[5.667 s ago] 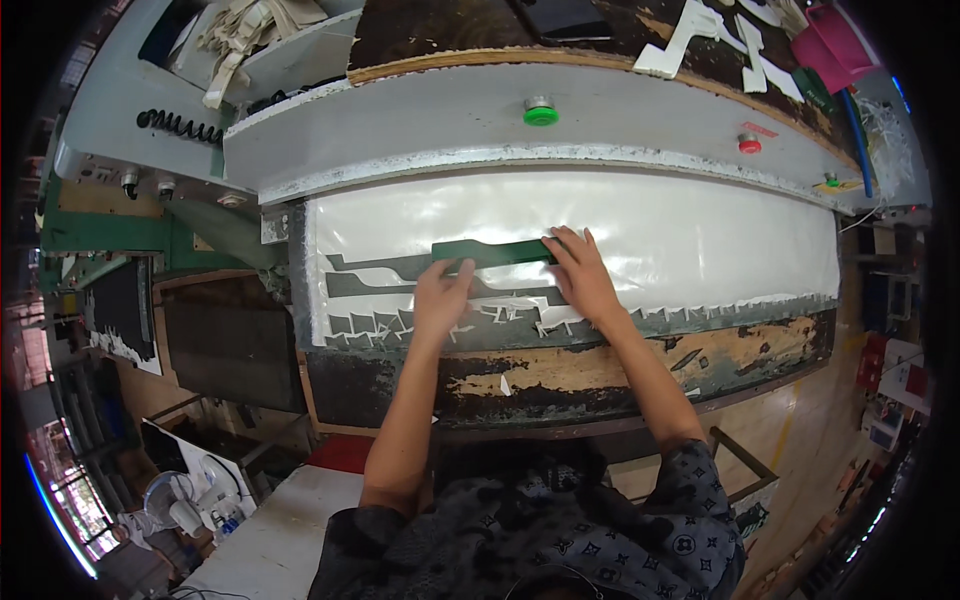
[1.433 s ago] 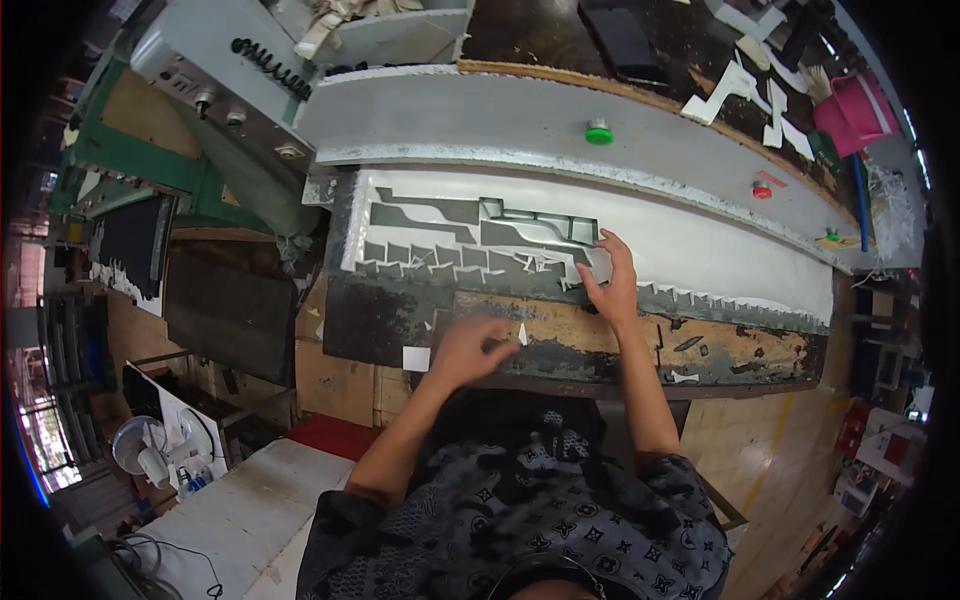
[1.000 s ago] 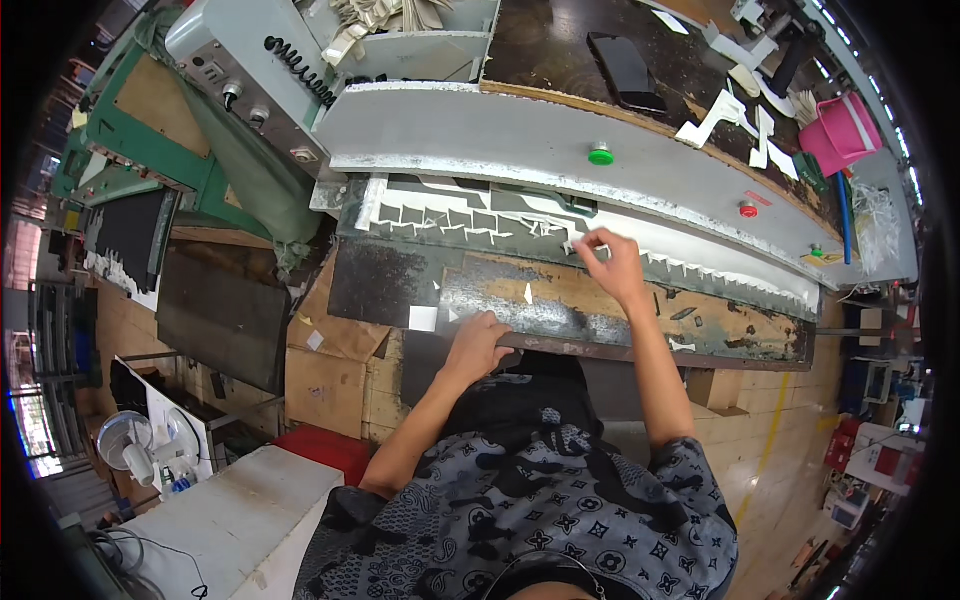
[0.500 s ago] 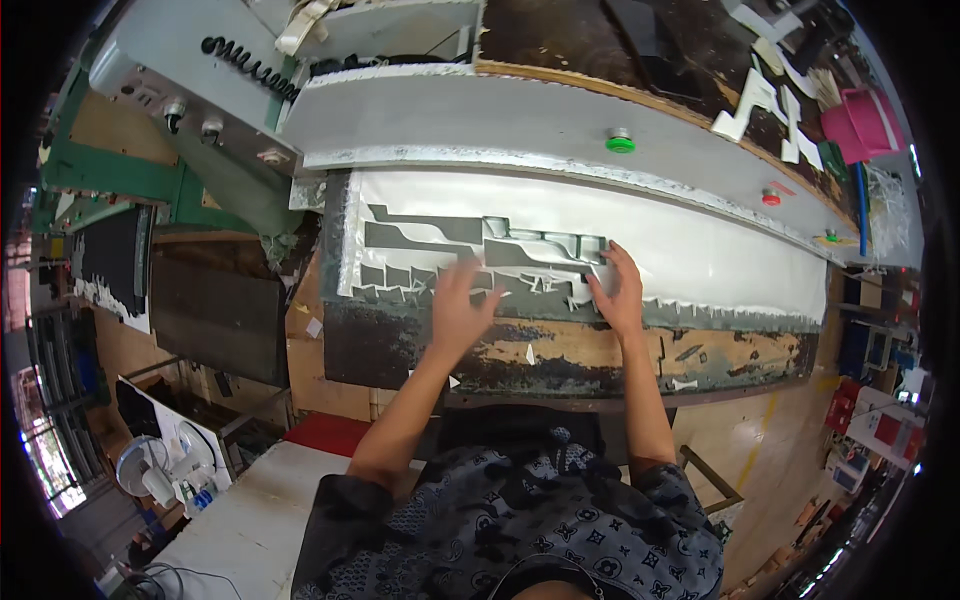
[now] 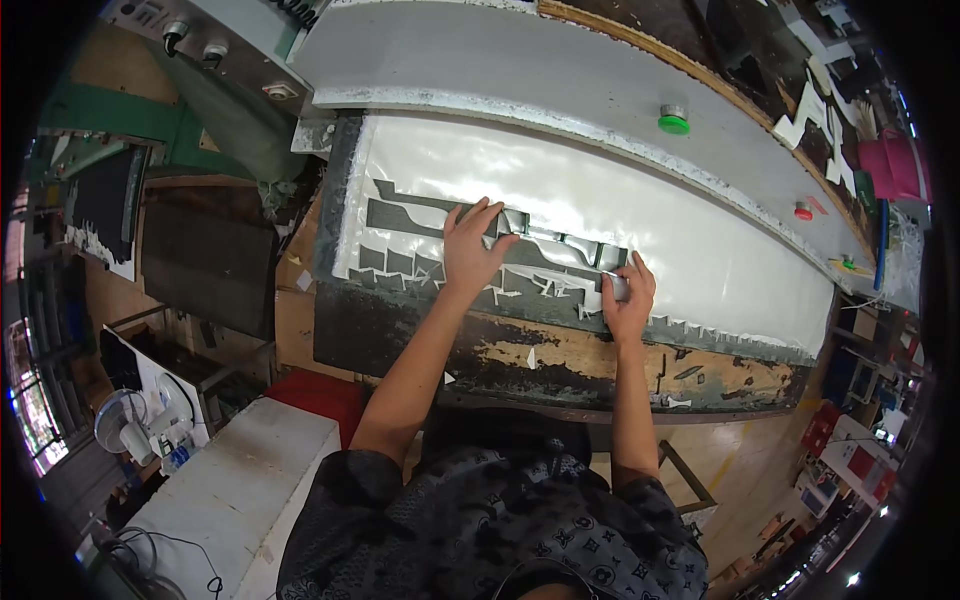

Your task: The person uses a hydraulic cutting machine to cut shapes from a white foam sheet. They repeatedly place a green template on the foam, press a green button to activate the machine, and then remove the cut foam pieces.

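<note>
A long, narrow metal cutting die [image 5: 576, 242] with an open frame lies on a white sheet [image 5: 700, 240], beside dark cut-out gaps of the same outline. My left hand [image 5: 473, 250] holds the die's left end, fingers on the far edge and thumb on the near side. At the right end my right hand [image 5: 628, 297] grips the die between thumb and fingers. Thin white offcuts [image 5: 548, 288] hang along the sheet's ragged near edge. Beneath the sheet is a dark cutting board [image 5: 345, 235].
Beyond the sheet runs a grey machine beam [image 5: 480, 70] with a green button [image 5: 674, 120] and a red button [image 5: 803, 211]. A worn wooden ledge [image 5: 560, 355] borders the near side. At far right stands a pink container [image 5: 893, 167]; at left, a white fan [image 5: 130, 425].
My left hand has moved up from the near edge onto the die's left end. My right hand remains at its right end. The head view has shifted and tilted.
</note>
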`<state>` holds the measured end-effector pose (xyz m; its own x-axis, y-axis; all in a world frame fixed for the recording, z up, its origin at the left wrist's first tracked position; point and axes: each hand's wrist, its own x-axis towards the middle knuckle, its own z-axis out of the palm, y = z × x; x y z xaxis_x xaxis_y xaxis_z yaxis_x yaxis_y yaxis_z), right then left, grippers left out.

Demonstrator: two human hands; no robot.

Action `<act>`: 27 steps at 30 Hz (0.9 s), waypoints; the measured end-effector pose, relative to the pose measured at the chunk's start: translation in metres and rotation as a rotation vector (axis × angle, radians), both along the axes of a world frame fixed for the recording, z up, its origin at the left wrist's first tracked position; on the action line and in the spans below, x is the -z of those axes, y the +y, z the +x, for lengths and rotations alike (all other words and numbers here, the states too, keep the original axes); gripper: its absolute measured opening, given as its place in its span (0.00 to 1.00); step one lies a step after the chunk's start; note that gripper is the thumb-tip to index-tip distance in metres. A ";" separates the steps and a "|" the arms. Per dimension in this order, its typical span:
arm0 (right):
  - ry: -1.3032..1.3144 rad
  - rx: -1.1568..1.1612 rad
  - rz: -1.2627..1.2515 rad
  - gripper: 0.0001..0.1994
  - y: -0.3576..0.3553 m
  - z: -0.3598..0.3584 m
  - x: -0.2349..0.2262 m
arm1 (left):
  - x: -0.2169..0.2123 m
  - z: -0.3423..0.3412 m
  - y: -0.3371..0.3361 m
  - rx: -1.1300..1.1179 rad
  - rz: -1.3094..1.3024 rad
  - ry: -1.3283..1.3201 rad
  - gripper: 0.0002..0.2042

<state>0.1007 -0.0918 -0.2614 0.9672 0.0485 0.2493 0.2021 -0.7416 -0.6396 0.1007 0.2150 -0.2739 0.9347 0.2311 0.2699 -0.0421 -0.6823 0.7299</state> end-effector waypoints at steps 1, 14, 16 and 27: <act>-0.004 -0.002 -0.002 0.10 0.000 0.000 0.001 | 0.000 0.000 0.000 -0.003 -0.005 0.001 0.27; -0.090 -0.036 0.018 0.11 0.006 0.000 -0.006 | -0.036 -0.013 0.007 -0.152 -0.390 -0.179 0.32; -0.093 -0.025 0.029 0.12 0.004 -0.003 -0.009 | -0.051 -0.038 0.014 -0.086 -0.246 -0.187 0.28; -0.242 -0.200 0.205 0.15 0.011 -0.027 -0.086 | -0.076 -0.221 -0.020 0.611 0.079 0.349 0.19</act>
